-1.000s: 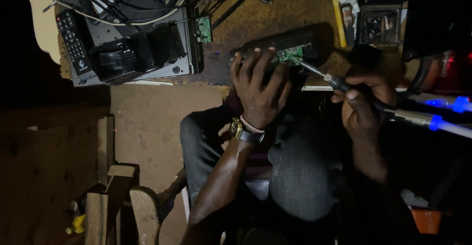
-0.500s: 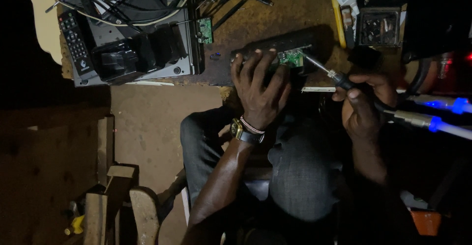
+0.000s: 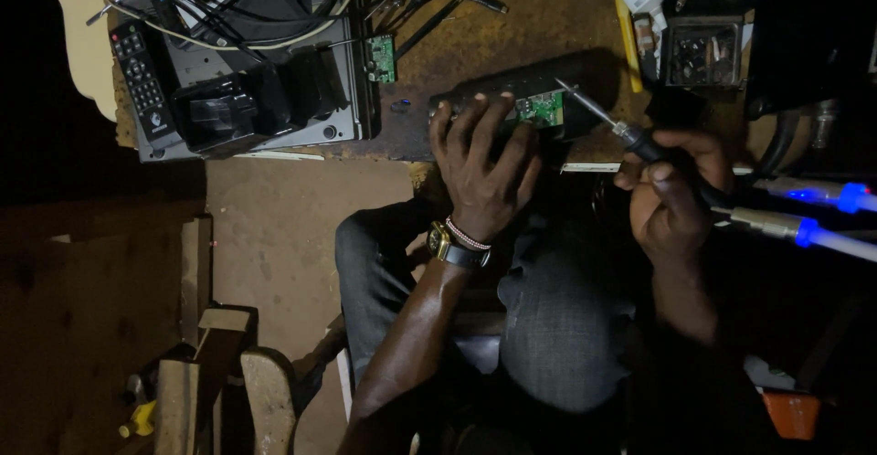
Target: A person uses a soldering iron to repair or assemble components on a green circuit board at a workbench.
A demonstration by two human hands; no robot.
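Grey metal casing of an opened electronic box fills the left of the worn brown surface, with a black remote control lying along its left edge and black and white cables looped over its top. Just right of the box a small green circuit board lies flat on the surface. Further right, near the surface's front edge, a long dark device lies on its side with its cover off, showing a green board inside. The left hand presses down on this device with fingers spread across its left half, pinning it rather than gripping it; a watch and a beaded band sit on that wrist. To the right, the right hand is closed around the dark handle of a soldering iron, whose thin metal tip slants up and left to the green board's upper right corner; whether it touches cannot be told. Beyond it, at the surface's back right, sit a yellow pencil-like stick and a small open box of parts. At far right, two metal rods with glowing blue tips point toward the right hand. Below, the person's lap in grey trousers is in view.
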